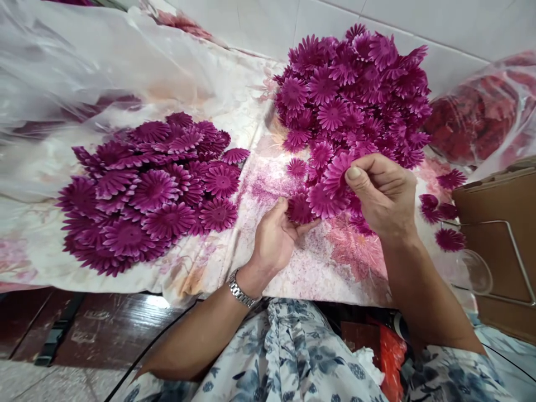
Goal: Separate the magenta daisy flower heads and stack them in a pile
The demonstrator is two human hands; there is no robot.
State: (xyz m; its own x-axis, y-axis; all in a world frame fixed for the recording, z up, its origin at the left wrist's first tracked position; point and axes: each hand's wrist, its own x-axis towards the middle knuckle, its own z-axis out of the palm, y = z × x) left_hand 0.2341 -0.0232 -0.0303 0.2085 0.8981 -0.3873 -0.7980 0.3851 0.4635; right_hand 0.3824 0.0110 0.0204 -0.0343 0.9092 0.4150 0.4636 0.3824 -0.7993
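Between the thumb and fingers of my left hand is a dark purple artificial flower; a metal watch circles that wrist. My right hand is closed in a pinch on the edge of a brighter purple flower. Another purple flower lies just below it, overlapping, and I cannot tell whether it is held too. Behind both hands rises a tall heap of loose purple flowers. To the left, a lower pile of wider, flatter purple flowers rests on the cloth.
A patterned cloth covers the table. Clear plastic sheeting lies at the back left, and a plastic bag of red pieces at the right. A cardboard box with a wire frame stands at the right edge, near several stray flowers.
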